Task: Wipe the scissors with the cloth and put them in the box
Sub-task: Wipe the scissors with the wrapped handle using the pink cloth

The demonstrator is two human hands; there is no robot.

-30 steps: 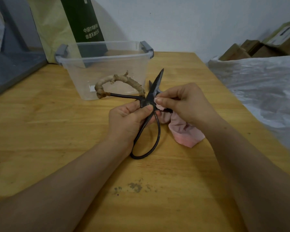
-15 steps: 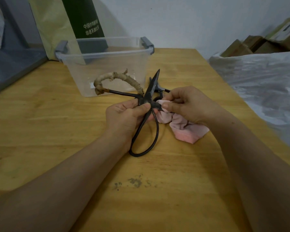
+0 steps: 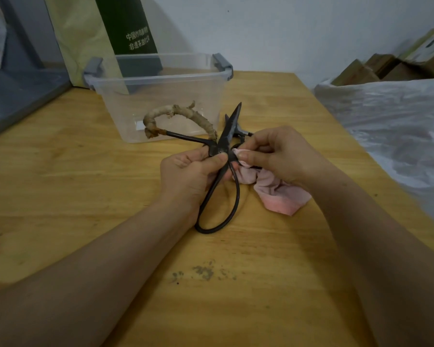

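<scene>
Head view: left hand [image 3: 188, 171] clamps the scissors [image 3: 226, 136] at the pivot, blade tip up, steadying them — right hand [image 3: 281, 156] pinches the cloth [image 3: 278, 194] against the blade to wipe it. Box [image 3: 125, 106] stands just behind, lidless — ready for them.

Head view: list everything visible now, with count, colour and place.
black metal scissors: one, black with a tan rag-wrapped handle, held over the table centre
second dark scissors: one, mostly hidden, on the table behind the held pair
pink cloth: one, pink, by the scissors' pivot, trailing onto the table
clear plastic box: one, clear with grey latches, table's far side
wooden table: one, yellow-brown, under everything
printed bag: one, pale yellow and dark green, behind the box
white plastic sheet: one, white, right
cardboard boxes: several, brown, far right
left hand: one, grips the scissors near the pivot
right hand: one, pinches the cloth against the scissors
</scene>
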